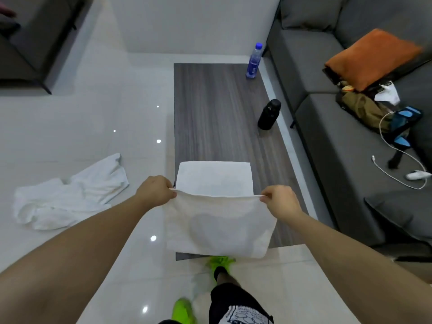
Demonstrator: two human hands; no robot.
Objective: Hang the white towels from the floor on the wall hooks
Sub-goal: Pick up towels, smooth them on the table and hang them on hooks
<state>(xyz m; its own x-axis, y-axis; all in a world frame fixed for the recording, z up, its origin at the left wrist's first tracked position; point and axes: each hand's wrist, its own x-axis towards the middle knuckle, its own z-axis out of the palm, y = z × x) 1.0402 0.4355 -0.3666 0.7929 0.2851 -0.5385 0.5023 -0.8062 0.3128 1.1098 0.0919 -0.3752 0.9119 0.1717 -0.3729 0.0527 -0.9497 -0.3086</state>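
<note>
A white towel (218, 228) hangs stretched between my two hands over the near end of the dark wooden coffee table (217, 118). My left hand (155, 190) pinches its top left corner and my right hand (279, 201) pinches its top right corner. Its far part (214, 178) lies flat on the table top. Another white towel (67, 195) lies crumpled on the glossy tiled floor to my left. No wall hooks are in view.
A blue-capped water bottle (253, 61) and a black bottle (268, 114) stand along the table's right edge. A grey sofa (327, 127) on the right holds an orange cushion (371, 57), bags and a white cable (397, 169). A dark cabinet (28, 43) stands far left.
</note>
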